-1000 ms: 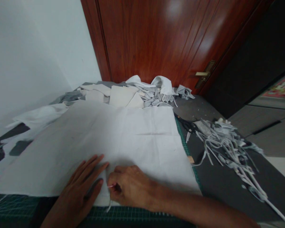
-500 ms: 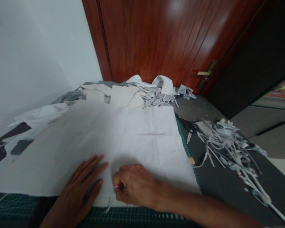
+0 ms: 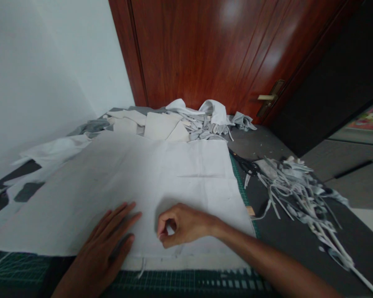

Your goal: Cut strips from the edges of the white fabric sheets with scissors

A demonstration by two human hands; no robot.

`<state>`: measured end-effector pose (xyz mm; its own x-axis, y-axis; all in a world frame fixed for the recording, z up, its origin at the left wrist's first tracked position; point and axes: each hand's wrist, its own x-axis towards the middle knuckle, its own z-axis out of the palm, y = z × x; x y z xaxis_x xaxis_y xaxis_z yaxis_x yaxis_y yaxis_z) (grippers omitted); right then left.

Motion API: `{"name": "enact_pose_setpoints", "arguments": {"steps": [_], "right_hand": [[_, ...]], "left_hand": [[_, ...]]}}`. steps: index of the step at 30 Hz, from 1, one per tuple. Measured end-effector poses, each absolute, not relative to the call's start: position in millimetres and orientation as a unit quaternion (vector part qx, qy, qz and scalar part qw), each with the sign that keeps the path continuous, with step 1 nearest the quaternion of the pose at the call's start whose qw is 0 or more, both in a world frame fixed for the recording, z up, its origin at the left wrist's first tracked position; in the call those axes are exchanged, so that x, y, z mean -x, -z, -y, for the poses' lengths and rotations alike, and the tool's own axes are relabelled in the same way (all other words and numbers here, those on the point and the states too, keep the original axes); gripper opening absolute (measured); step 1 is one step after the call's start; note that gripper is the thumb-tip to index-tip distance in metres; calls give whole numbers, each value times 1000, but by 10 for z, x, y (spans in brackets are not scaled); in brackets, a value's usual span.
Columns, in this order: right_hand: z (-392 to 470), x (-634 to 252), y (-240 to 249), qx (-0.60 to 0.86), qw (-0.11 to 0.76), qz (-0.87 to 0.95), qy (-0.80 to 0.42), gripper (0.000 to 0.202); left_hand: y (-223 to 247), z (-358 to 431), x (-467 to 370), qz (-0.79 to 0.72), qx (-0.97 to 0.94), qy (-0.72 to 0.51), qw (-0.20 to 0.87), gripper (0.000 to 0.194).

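Note:
A large white cloth [image 3: 118, 178] lies flat across the table over a green cutting mat [image 3: 161, 280]. My left hand [image 3: 107, 244] rests on the cloth near its front edge, fingers spread and pointing forward. To its right, my right hand [image 3: 180, 225] is over the cloth, thumb and forefinger pinched together in a ring; whatever may be between the fingertips is too small to make out. A loose thread [image 3: 142, 267] hangs at the cloth's front edge, between the hands.
Fabric scraps [image 3: 205, 122] are piled along the back. Black scissors [image 3: 245, 162] lie right of the cloth, beside a tangle of grey and white strips [image 3: 304, 190]. A small tan piece [image 3: 250, 210] sits at the cloth's right edge. A wooden door [image 3: 199, 54] stands behind.
My right hand has moved slightly forward and right, uncovering more of the cloth's front edge and the mat. The pinkish bit seen at its fingers is less distinct. My left hand stays in place.

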<state>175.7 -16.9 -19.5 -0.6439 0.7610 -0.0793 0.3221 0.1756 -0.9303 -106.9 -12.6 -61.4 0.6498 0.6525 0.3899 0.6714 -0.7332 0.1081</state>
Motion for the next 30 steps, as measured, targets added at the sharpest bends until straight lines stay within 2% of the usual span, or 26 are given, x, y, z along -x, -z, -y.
{"name": "enact_pose_setpoints", "arguments": {"steps": [30], "right_hand": [[123,-1786,213,344,212,741,-536,6]], "left_hand": [[641,86,1090,359,908,215,36,50]]}}
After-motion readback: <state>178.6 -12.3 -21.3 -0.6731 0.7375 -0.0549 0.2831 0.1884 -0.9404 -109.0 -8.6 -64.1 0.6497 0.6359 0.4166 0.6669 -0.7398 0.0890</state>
